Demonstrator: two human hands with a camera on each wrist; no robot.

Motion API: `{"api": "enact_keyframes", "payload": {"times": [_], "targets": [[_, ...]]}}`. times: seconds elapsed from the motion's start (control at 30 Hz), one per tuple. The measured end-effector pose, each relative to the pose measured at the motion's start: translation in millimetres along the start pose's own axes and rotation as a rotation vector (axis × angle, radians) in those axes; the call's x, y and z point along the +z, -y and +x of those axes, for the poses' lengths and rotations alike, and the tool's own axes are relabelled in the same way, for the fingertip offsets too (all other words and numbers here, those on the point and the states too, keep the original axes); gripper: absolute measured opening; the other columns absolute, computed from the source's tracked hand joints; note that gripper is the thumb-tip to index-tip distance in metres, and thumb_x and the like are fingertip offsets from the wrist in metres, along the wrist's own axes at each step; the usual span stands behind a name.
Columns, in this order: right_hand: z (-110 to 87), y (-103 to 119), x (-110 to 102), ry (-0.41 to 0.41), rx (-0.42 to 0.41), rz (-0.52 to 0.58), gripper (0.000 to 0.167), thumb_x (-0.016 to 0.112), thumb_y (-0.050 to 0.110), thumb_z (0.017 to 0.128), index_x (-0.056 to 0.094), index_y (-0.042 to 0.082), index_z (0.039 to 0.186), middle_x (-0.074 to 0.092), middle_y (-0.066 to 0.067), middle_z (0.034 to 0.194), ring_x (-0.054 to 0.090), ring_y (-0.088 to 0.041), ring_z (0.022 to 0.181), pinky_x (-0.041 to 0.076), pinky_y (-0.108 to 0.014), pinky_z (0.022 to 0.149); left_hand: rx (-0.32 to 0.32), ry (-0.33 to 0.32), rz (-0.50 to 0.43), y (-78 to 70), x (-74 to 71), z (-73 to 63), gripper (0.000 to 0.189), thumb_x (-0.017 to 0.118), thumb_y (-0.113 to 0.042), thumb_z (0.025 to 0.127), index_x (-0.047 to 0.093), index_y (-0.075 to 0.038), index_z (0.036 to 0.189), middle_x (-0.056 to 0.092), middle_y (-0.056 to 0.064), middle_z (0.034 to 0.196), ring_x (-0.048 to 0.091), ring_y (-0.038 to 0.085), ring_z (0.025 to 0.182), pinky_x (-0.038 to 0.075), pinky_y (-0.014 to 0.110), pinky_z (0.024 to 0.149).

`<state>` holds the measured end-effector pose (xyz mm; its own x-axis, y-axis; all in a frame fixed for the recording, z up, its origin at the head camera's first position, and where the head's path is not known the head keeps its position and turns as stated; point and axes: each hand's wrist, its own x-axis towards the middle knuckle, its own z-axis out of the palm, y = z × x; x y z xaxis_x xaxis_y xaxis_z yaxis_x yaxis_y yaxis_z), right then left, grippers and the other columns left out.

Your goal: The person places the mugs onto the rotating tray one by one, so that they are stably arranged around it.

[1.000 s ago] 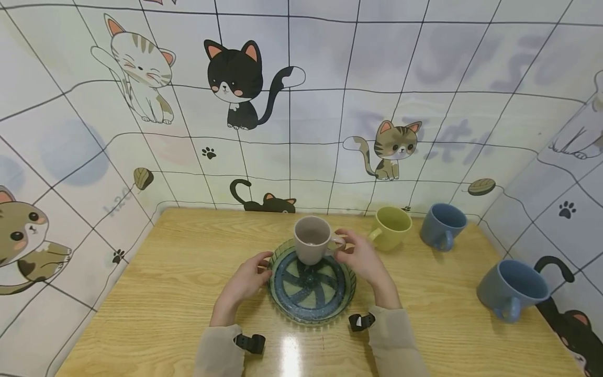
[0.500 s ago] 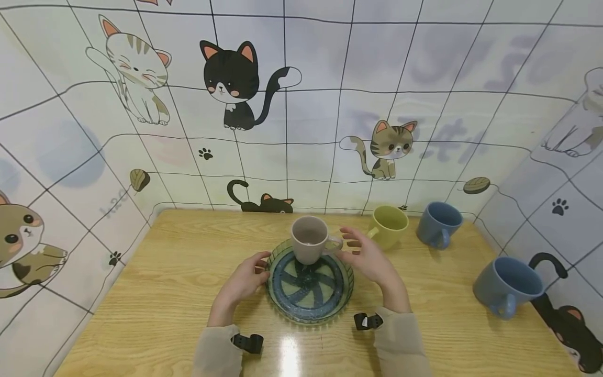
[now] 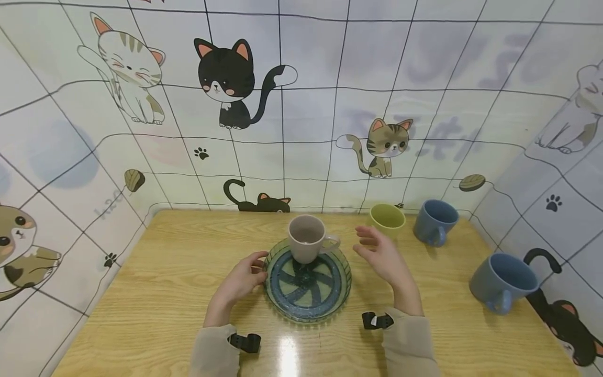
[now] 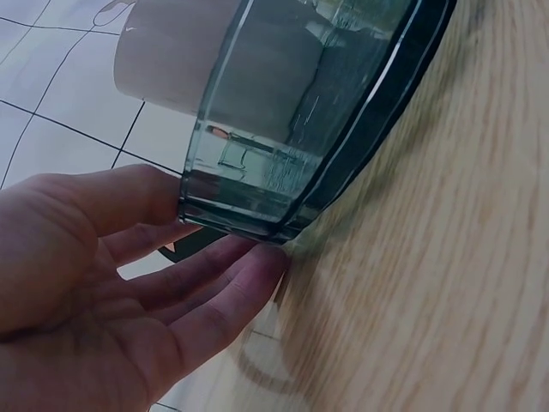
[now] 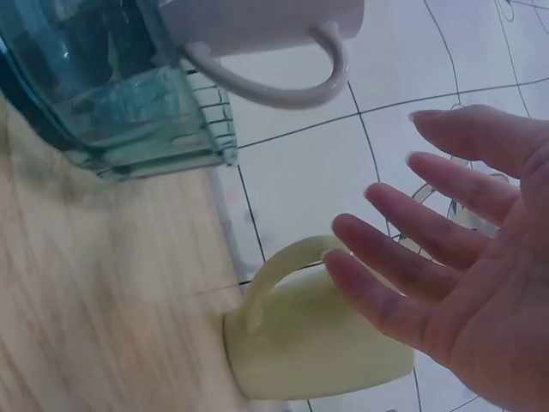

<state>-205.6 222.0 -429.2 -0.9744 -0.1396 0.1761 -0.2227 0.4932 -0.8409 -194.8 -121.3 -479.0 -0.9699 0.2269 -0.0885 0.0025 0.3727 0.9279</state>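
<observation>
Head view: four mugs (image 3: 302, 252), one dish (image 3: 306, 288), two hands (image 3: 241, 278)

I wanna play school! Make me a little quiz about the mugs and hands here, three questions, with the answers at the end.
1. Pick one. What colour is the mug in the glass dish?
A blue
B yellow-green
C pale greyish pink

2. True or false? The right hand is holding that mug's handle.

3. Count. How many mugs are there altogether?

Key:
1. C.
2. False. The right hand is apart from the handle.
3. Four: the one in the dish, a yellow-green mug and two blue mugs.
</observation>
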Motion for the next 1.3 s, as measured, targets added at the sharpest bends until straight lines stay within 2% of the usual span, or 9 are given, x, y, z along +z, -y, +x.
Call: {"api": "enact_keyframes", "payload": {"times": [0.13, 0.37, 0.5, 0.63, 0.7, 0.83, 0.93, 1.03, 1.3], "targets": [[0.9, -4, -1, -0.071, -0.002, 0.018, 0.043, 0.066, 0.011, 0.094, 0.054, 0.000, 0.135, 0.056, -0.023, 0.131, 0.056, -0.039, 0.116, 0.047, -0.051, 0.096, -0.005, 0.000, -0.007, -1.0, -2.1, -0.6, 0.052, 0.059, 0.005, 0.092, 0.046, 0.000, 0.142, 0.057, 0.021, 0.120, 0.059, 0.030, 0.105, 0.054, 0.038, 0.079], [2.4, -16, 0, -0.260, 0.078, 0.000, 0.034, 0.066, 0.010, 0.094, 0.061, 0.000, 0.126, 0.063, -0.019, 0.121, 0.060, -0.030, 0.107, 0.049, -0.044, 0.092, -0.002, 0.011, -0.006, -2.1, -3.5, -1.1, 0.052, 0.059, 0.004, 0.091, 0.047, 0.001, 0.142, 0.057, 0.021, 0.120, 0.058, 0.031, 0.106, 0.053, 0.039, 0.080], [2.2, -22, 2, -0.352, 0.132, 0.007, 0.031, 0.066, 0.011, 0.093, 0.063, -0.002, 0.121, 0.065, -0.016, 0.116, 0.060, -0.027, 0.103, 0.049, -0.031, 0.085, -0.016, 0.005, -0.001, -1.1, -3.4, -1.2, 0.052, 0.060, 0.004, 0.091, 0.048, -0.001, 0.142, 0.057, 0.020, 0.120, 0.057, 0.030, 0.107, 0.053, 0.040, 0.081], [3.5, -26, 6, -0.399, 0.191, 0.021, 0.029, 0.067, 0.015, 0.093, 0.065, -0.002, 0.117, 0.066, -0.017, 0.112, 0.061, -0.023, 0.098, 0.048, -0.018, 0.075, -0.027, 0.001, -0.005, 0.3, -3.8, -1.6, 0.052, 0.061, 0.004, 0.091, 0.048, -0.001, 0.141, 0.057, 0.019, 0.120, 0.057, 0.029, 0.107, 0.053, 0.040, 0.082], [5.2, -28, 8, -0.405, 0.225, 0.052, 0.029, 0.067, 0.014, 0.092, 0.065, -0.003, 0.117, 0.066, -0.019, 0.110, 0.062, -0.022, 0.093, 0.050, -0.017, 0.071, -0.027, 0.001, -0.005, 0.9, -4.0, -1.5, 0.053, 0.062, 0.003, 0.091, 0.048, -0.001, 0.141, 0.057, 0.019, 0.120, 0.057, 0.030, 0.107, 0.052, 0.041, 0.082], [9.2, -32, 12, -0.367, 0.303, 0.170, 0.035, 0.062, 0.011, 0.095, 0.059, -0.006, 0.125, 0.063, -0.024, 0.114, 0.065, -0.025, 0.089, 0.057, -0.028, 0.070, -0.026, 0.003, 0.009, 1.0, -4.7, -1.2, 0.053, 0.064, 0.002, 0.090, 0.049, -0.002, 0.141, 0.056, 0.019, 0.121, 0.056, 0.031, 0.109, 0.052, 0.042, 0.085], [12.6, -35, 14, -0.312, 0.343, 0.234, 0.039, 0.060, 0.011, 0.096, 0.054, -0.006, 0.131, 0.060, -0.026, 0.120, 0.066, -0.031, 0.091, 0.058, -0.036, 0.073, -0.024, 0.007, 0.014, 0.5, -5.3, -1.3, 0.053, 0.065, 0.001, 0.089, 0.050, -0.002, 0.140, 0.056, 0.019, 0.121, 0.055, 0.032, 0.110, 0.051, 0.043, 0.087], [15.1, -36, 16, -0.264, 0.360, 0.274, 0.040, 0.060, 0.012, 0.097, 0.053, -0.007, 0.131, 0.058, -0.024, 0.123, 0.066, -0.031, 0.094, 0.058, -0.038, 0.076, -0.009, 0.018, 0.017, 0.6, -6.1, -1.7, 0.054, 0.066, 0.001, 0.089, 0.049, 0.000, 0.141, 0.055, 0.020, 0.122, 0.055, 0.033, 0.110, 0.050, 0.044, 0.088], [17.7, -40, 18, -0.202, 0.392, 0.431, 0.043, 0.060, 0.013, 0.098, 0.048, -0.009, 0.133, 0.059, -0.017, 0.118, 0.065, -0.012, 0.086, 0.056, -0.033, 0.080, -0.005, 0.057, 0.015, 3.5, -7.7, -0.6, 0.061, 0.071, -0.004, 0.088, 0.045, -0.001, 0.143, 0.055, 0.018, 0.124, 0.054, 0.033, 0.113, 0.049, 0.046, 0.091]]}}
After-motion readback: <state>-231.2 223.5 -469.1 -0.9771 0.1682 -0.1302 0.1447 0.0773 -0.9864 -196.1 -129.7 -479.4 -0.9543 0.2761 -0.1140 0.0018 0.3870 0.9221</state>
